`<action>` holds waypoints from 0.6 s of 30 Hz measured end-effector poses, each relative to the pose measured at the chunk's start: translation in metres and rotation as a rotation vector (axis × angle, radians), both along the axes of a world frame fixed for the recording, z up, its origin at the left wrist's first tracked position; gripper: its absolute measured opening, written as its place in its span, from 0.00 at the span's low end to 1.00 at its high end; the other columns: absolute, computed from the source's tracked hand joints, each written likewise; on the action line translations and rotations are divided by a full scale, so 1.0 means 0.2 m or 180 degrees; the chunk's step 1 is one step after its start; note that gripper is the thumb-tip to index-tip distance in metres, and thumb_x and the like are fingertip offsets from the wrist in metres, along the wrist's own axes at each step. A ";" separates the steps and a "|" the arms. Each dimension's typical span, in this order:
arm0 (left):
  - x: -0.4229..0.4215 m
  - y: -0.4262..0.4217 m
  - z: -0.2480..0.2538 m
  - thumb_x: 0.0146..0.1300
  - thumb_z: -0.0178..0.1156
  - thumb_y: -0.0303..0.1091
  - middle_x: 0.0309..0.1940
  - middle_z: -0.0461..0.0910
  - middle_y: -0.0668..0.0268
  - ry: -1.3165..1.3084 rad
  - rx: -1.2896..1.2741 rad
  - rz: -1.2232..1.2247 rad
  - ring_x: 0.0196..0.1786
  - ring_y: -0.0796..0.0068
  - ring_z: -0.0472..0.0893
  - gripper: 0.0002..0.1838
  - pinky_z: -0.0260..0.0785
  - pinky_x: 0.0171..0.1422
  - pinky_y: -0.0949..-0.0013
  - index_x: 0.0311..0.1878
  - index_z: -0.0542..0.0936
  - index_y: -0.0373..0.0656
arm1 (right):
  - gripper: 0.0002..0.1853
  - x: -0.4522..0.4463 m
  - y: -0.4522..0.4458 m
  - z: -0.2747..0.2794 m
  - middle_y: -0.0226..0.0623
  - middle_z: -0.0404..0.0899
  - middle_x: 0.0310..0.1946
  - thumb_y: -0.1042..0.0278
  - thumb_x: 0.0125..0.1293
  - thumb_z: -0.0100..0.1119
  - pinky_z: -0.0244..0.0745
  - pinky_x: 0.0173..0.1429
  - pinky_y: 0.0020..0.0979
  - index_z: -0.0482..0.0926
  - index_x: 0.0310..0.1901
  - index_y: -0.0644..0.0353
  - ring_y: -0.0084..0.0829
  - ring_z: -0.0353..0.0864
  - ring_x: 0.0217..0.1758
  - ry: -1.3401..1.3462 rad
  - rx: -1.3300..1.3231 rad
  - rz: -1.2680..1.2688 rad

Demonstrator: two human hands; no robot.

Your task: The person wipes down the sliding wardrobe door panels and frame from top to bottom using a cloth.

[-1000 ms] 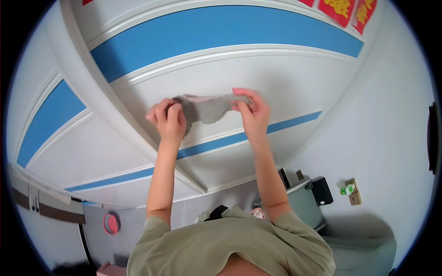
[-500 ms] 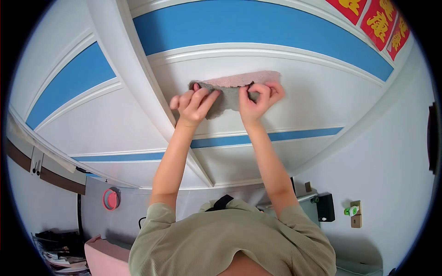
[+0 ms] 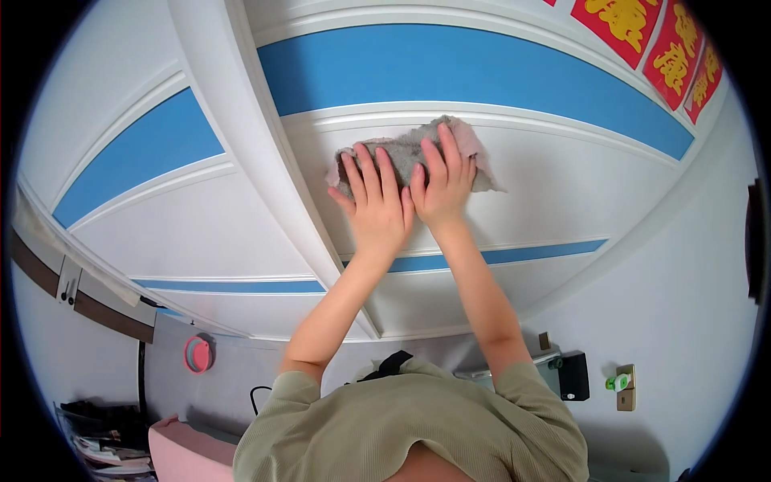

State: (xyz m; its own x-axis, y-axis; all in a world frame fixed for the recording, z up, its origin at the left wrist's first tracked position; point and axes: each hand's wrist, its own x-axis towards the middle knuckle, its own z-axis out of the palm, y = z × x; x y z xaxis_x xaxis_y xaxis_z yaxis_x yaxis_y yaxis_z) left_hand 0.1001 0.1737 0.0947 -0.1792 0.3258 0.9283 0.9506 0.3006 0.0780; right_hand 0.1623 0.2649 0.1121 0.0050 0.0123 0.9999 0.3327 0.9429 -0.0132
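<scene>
A grey and pink cloth (image 3: 409, 154) lies folded against the white panel of a door (image 3: 554, 177) with blue stripes. On the cloth's left part rests my left hand (image 3: 379, 207), flat with its fingers spread. My right hand (image 3: 444, 186) lies flat on the right part, its fingers stretched upward and a little apart. The two hands are close beside each other at the thumbs. Pink edges of the cloth stick out past the fingers on the left and on the right.
Red papers with yellow characters (image 3: 675, 64) hang at the upper right. A white vertical frame (image 3: 277, 153) runs left of the hands. Lower down are a pink round basin (image 3: 198, 354), a black box (image 3: 573, 376), a wall socket (image 3: 626, 388) and a pink piece of furniture (image 3: 189, 450).
Both hands have gone from pinching the cloth's edges to lying flat on it. The cloth, held stretched before, is now folded against the panel. The view has shifted left.
</scene>
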 end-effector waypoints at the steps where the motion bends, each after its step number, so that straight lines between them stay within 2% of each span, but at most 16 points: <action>1: -0.02 0.03 0.01 0.58 0.49 0.36 0.68 0.50 0.43 -0.0038 0.0137 -0.0212 0.71 0.38 0.48 0.30 0.30 0.69 0.38 0.64 0.62 0.32 | 0.23 0.00 0.00 -0.01 0.36 0.66 0.62 0.68 0.56 0.54 0.62 0.51 0.37 0.73 0.56 0.51 0.35 0.69 0.49 -0.0131 -0.0027 -0.0036; 2: -0.05 0.05 0.03 0.58 0.49 0.36 0.68 0.50 0.42 -0.0074 0.0276 -0.0421 0.70 0.36 0.47 0.30 0.32 0.69 0.37 0.64 0.62 0.32 | 0.24 0.00 0.00 -0.01 0.36 0.65 0.63 0.67 0.56 0.54 0.62 0.50 0.37 0.72 0.57 0.50 0.35 0.69 0.49 -0.0263 -0.0052 -0.0071; 3: -0.07 0.06 0.07 0.60 0.49 0.37 0.68 0.50 0.43 -0.0050 0.0128 -0.0269 0.70 0.33 0.46 0.29 0.37 0.68 0.36 0.63 0.63 0.32 | 0.25 0.00 -0.01 0.03 0.35 0.64 0.63 0.66 0.55 0.55 0.62 0.51 0.37 0.72 0.57 0.49 0.35 0.69 0.49 -0.0447 -0.0115 -0.0179; 5: -0.12 0.07 0.19 0.60 0.48 0.38 0.68 0.50 0.43 0.0235 0.0307 -0.0054 0.70 0.34 0.46 0.28 0.36 0.69 0.37 0.63 0.63 0.34 | 0.27 0.02 -0.07 0.20 0.33 0.63 0.64 0.64 0.54 0.56 0.62 0.53 0.37 0.71 0.59 0.47 0.34 0.69 0.49 -0.0786 -0.0229 -0.0399; 6: -0.13 0.09 0.26 0.61 0.48 0.38 0.68 0.50 0.43 0.0377 0.0400 0.0053 0.70 0.35 0.46 0.28 0.36 0.69 0.37 0.63 0.63 0.35 | 0.28 0.01 -0.08 0.30 0.32 0.63 0.65 0.63 0.53 0.56 0.62 0.53 0.37 0.70 0.60 0.47 0.34 0.69 0.49 -0.0774 -0.0016 -0.0431; 7: -0.13 0.09 0.34 0.60 0.49 0.40 0.67 0.57 0.52 0.0301 0.0654 0.0171 0.68 0.39 0.53 0.26 0.42 0.68 0.37 0.62 0.68 0.41 | 0.28 0.00 -0.07 0.40 0.31 0.63 0.65 0.63 0.53 0.56 0.62 0.54 0.37 0.70 0.60 0.46 0.33 0.69 0.50 -0.0767 0.0199 -0.0465; 8: -0.14 0.10 0.42 0.60 0.49 0.40 0.67 0.57 0.52 0.0344 0.0753 0.0266 0.68 0.39 0.53 0.26 0.41 0.68 0.37 0.62 0.68 0.41 | 0.29 -0.02 -0.07 0.49 0.29 0.62 0.65 0.62 0.53 0.56 0.62 0.55 0.36 0.69 0.61 0.45 0.33 0.69 0.50 -0.0764 0.0396 -0.0503; 11: -0.19 0.09 0.59 0.61 0.47 0.40 0.68 0.56 0.53 0.0322 0.1051 0.0463 0.69 0.39 0.52 0.26 0.40 0.68 0.38 0.62 0.67 0.40 | 0.28 -0.09 -0.06 0.68 0.28 0.58 0.67 0.61 0.59 0.51 0.54 0.65 0.48 0.65 0.64 0.43 0.38 0.68 0.53 -0.0893 0.0688 -0.0080; 15: -0.20 0.10 0.56 0.65 0.43 0.40 0.70 0.49 0.50 0.0300 0.1046 0.0574 0.70 0.40 0.48 0.28 0.36 0.70 0.40 0.65 0.60 0.35 | 0.29 -0.09 -0.08 0.69 0.25 0.57 0.68 0.60 0.58 0.52 0.56 0.65 0.45 0.65 0.64 0.43 0.33 0.68 0.53 -0.1094 0.0641 -0.0096; 18: -0.20 0.12 0.38 0.63 0.45 0.40 0.67 0.55 0.47 0.0193 0.1148 0.0309 0.68 0.38 0.54 0.27 0.42 0.67 0.38 0.63 0.64 0.35 | 0.30 -0.03 -0.09 0.54 0.25 0.56 0.68 0.60 0.58 0.52 0.58 0.63 0.44 0.64 0.65 0.44 0.32 0.68 0.53 -0.1445 0.0301 -0.0060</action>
